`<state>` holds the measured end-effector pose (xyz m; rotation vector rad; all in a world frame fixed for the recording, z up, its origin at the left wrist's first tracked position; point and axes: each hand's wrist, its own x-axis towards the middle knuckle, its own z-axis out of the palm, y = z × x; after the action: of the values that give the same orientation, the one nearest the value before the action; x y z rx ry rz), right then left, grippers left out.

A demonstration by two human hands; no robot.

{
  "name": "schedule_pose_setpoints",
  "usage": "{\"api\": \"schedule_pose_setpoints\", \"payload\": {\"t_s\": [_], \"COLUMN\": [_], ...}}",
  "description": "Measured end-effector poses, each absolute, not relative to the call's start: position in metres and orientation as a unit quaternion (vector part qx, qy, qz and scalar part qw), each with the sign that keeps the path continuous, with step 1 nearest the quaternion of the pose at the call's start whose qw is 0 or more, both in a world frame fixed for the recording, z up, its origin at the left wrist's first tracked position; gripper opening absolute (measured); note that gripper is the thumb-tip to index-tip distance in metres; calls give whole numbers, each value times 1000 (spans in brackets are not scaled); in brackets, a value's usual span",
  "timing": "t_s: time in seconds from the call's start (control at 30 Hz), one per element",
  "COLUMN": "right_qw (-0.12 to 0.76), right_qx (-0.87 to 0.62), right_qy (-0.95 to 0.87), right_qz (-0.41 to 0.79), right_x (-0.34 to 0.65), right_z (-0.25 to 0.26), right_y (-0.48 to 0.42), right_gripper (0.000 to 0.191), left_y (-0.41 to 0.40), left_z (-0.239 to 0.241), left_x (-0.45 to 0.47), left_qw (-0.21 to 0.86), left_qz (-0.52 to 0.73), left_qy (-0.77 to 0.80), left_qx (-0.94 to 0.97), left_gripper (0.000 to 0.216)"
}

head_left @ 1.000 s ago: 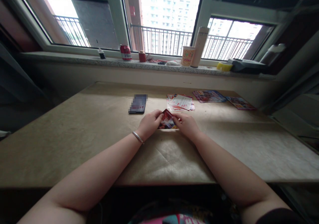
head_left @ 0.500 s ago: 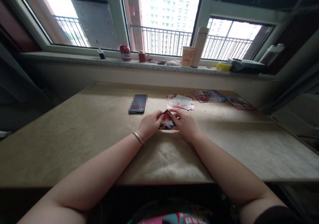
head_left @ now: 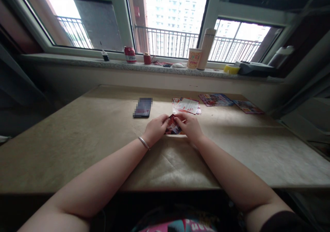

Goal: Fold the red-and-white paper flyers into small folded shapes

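Observation:
A glossy printed paper (head_left: 173, 127), red and dark with a picture on it, is between my two hands just above or on the table; I cannot tell which. My left hand (head_left: 156, 127), with a silver bangle at the wrist, pinches its left side with thumb and fingers. On the right side, my right hand (head_left: 190, 124) grips it too, thumb pressed on its face. Its top comes to a point between my fingers, and a pale edge shows along the bottom. My fingers hide parts of both sides.
Beyond my hands lie white and red printed sheets (head_left: 189, 105). Colourful printed papers (head_left: 216, 99) and another such stack (head_left: 248, 106) are to the right. A dark phone (head_left: 143, 107) rests left. The windowsill bears a red can (head_left: 130, 54), a paper cup (head_left: 194, 58) and a tall flask (head_left: 206, 49).
My right thumb and fingers have shifted slightly inward over the printed paper, covering more of its top right. My left hand has barely moved.

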<state>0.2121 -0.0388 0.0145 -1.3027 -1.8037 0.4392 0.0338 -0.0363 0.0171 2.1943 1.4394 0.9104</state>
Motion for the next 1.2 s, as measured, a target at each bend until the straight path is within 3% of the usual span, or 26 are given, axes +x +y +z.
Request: {"api": "schedule_pose_setpoints", "payload": {"t_s": [0.4,0.67,0.87,1.2], "right_qw": [410,332,255,213], "right_qx": [-496,-562,-621,-667], "right_qy": [-755,-696,-701,-689], "right_qz": [125,297,242,190], "right_x": [206,206,207,201], "right_z": [27,5,2,8], "right_y": [-27,6,26,41], "right_gripper": [16,22,18,17], "left_y": [-35,-33,-33,-28], "left_z": [23,20,20,10], "left_x": [23,21,25,20], "left_qw": [188,104,5,-18], "left_qz": [281,255,209,138], "left_qy": [501,510,417,389], "left_qx": [797,815,884,910], "left_gripper": [30,32,30,46]}}
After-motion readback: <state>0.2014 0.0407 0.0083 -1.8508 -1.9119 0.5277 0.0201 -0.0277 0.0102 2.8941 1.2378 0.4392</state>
